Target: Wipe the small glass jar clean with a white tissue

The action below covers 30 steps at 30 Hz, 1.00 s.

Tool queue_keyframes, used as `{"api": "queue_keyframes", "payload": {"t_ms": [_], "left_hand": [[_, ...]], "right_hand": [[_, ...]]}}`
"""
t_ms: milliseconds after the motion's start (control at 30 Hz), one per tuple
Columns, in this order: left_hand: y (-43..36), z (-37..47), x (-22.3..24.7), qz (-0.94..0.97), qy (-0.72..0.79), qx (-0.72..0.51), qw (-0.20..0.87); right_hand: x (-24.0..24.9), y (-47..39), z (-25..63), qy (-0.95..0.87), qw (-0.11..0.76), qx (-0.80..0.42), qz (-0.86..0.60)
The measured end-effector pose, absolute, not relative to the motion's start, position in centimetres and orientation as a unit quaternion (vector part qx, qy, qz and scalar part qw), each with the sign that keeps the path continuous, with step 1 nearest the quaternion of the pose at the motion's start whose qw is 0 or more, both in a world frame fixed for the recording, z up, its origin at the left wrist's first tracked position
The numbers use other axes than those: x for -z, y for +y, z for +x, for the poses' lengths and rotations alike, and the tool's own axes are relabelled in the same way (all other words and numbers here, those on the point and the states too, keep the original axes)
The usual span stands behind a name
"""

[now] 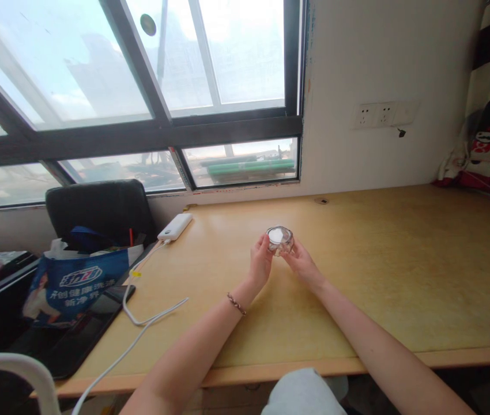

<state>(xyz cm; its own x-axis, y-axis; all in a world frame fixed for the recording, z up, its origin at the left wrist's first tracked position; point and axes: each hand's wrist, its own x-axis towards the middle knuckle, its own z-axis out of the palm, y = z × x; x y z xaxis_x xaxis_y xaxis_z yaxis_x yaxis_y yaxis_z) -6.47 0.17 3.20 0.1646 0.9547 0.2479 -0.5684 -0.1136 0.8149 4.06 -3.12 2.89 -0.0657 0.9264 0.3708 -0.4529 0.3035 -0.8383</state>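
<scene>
Head view: your left hand [260, 260] and right hand [302, 264] pinch the clear dish [279, 236]; power bank [176, 227] by the worktop's [400, 265] far-left corner, cable [145, 323] crossing its near edge.

Wooden table [400, 276] with white power bank [175, 227] and white cable [169, 310].

We are working indoors, probably at home, with household things surrounding us. We are facing a wooden desk [400, 259] beside a window [141, 135]; wall sockets [375, 114] are showing above, a blue shopping bag [78, 288] is sitting leftward, and cartoon-printed fabric [487, 132] is brightening the right corner.
</scene>
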Motion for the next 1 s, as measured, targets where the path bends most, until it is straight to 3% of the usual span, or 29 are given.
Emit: {"api": "queue_keyframes", "payload": {"t_ms": [267,667,1000], "left_hand": [[-0.9,-6.3,-3.1,0.571,0.303,-0.604,0.467],[-2.7,-6.5,-3.4,0.75,0.222,-0.532,0.323],[-2.7,-6.4,-3.2,0.767,0.214,-0.51,0.325]], "right_hand": [[-4.5,-4.2,4.1,-0.476,0.63,-0.585,-0.184],[-3.6,-3.1,6.8,-0.296,0.648,-0.673,-0.199],[-2.8,-2.8,7.4,-0.209,0.655,-0.703,-0.183]]}}
